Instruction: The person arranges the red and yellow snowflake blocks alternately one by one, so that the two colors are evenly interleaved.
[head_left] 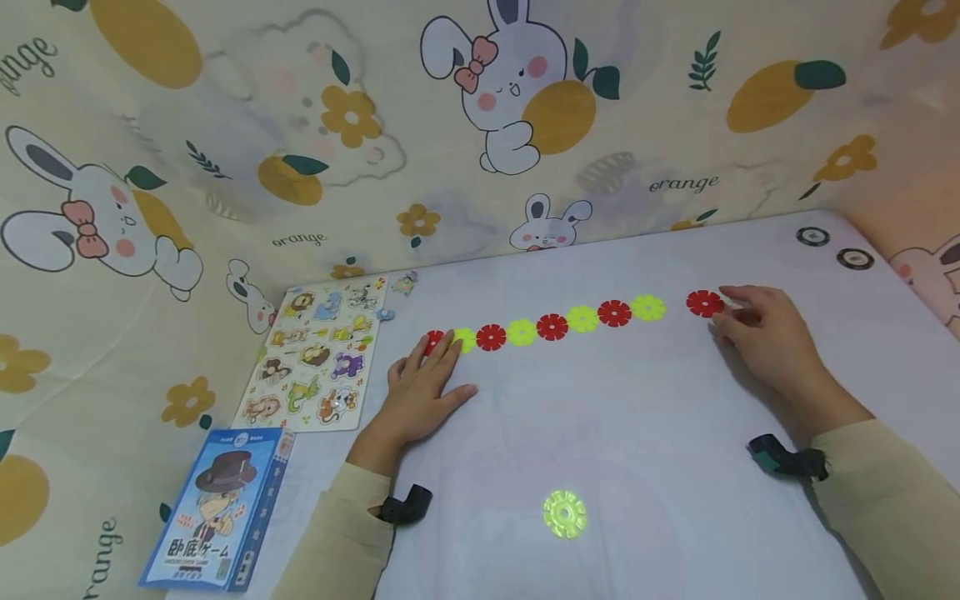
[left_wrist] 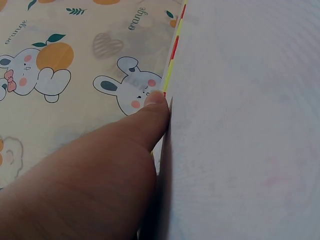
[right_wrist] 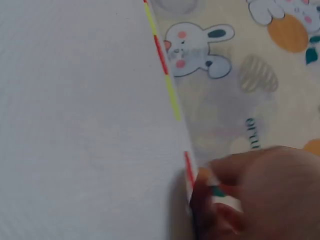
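A row of red and yellow-green notched plastic discs [head_left: 552, 327] runs across the white table, colours alternating. My left hand [head_left: 417, 398] rests on the row's left end with fingers extended over a red disc [head_left: 432, 340] and the edge of a yellow-green disc [head_left: 467, 339]. To the right, past a gap from the last yellow-green disc [head_left: 648, 307], my right hand [head_left: 776, 337] pinches the right edge of a red disc [head_left: 703, 303] between thumb and fingers. In the right wrist view this red disc [right_wrist: 189, 167] is seen nearly edge-on at the fingertips. A separate yellow-green disc [head_left: 565, 514] lies near the front.
An animal sticker board [head_left: 315, 354] and a blue game box [head_left: 217, 508] lie on the left. Small figures [head_left: 405, 283] sit beside the board. Two black-and-white round pieces [head_left: 855, 259] are at the back right. A printed cloth [head_left: 450, 192] hangs behind.
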